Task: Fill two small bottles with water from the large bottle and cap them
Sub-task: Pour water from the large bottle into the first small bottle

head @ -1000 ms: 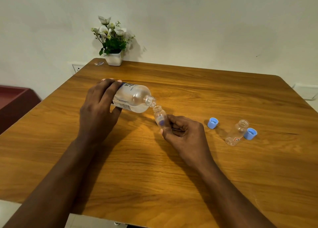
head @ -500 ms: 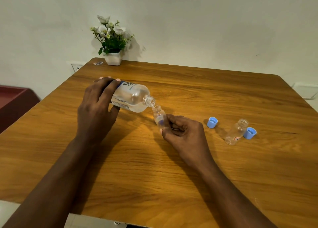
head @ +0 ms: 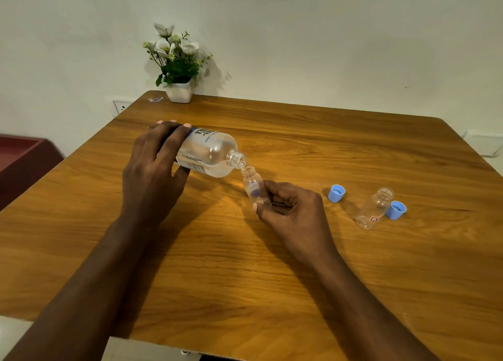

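The left hand (head: 152,175) grips the big bottle (head: 209,153), tipped on its side. Its mouth is right at the top of the small bottle (head: 253,186). The right hand (head: 294,211) pinches that small bottle low down. Water sits in the big bottle. Another small bottle (head: 374,209) stands on the table (head: 245,279) between two blue caps (head: 336,193). Nothing has moved since before.

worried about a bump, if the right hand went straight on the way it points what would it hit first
Most likely the large bottle: the right hand points forward-left with the small bottle it pinches, whose mouth sits just under the large bottle's neck. Depth is hard to judge.
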{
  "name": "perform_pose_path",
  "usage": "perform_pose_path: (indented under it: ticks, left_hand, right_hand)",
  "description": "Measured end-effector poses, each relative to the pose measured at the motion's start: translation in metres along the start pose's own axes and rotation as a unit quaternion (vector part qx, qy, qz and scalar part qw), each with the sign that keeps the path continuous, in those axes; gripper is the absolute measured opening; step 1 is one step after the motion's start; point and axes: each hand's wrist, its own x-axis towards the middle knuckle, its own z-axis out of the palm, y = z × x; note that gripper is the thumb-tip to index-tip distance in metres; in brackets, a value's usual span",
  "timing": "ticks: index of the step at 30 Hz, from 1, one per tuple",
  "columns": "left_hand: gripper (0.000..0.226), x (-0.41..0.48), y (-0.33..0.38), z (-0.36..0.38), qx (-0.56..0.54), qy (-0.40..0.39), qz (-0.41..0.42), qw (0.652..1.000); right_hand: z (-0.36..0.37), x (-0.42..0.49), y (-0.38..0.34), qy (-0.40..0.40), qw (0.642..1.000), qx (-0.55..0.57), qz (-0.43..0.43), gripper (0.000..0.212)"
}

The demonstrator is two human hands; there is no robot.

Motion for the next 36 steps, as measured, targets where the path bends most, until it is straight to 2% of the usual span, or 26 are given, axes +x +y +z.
perform_pose_path:
  ticks: [4,17,28,36]
  left_hand:
    - [0.063,-0.0002,-0.0005,-0.0003,-0.001,0.004,0.002,1.000]
    - [0.064,-0.0009,-0.0012,0.0007,-0.002,0.003,0.002,1.000]
    - [0.062,-0.0005,-0.0018,0.0008,0.001,0.008,0.006,1.000]
    - [0.063,-0.0007,-0.0025,0.0014,0.003,0.007,0.004,1.000]
  right_hand:
    - [0.0009,-0.0004,-0.0011,0.000,1.000,0.002,-0.006,0.040]
    - [0.0025,0.0006,0.0061,0.003,1.000,0.014,0.009,0.033]
    - [0.0029,-0.0006,0.0019,0.001,1.000,0.017,0.006,0.040]
    - [0.0022,0.0003,0.0054,0.002,1.000,0.007,0.014,0.032]
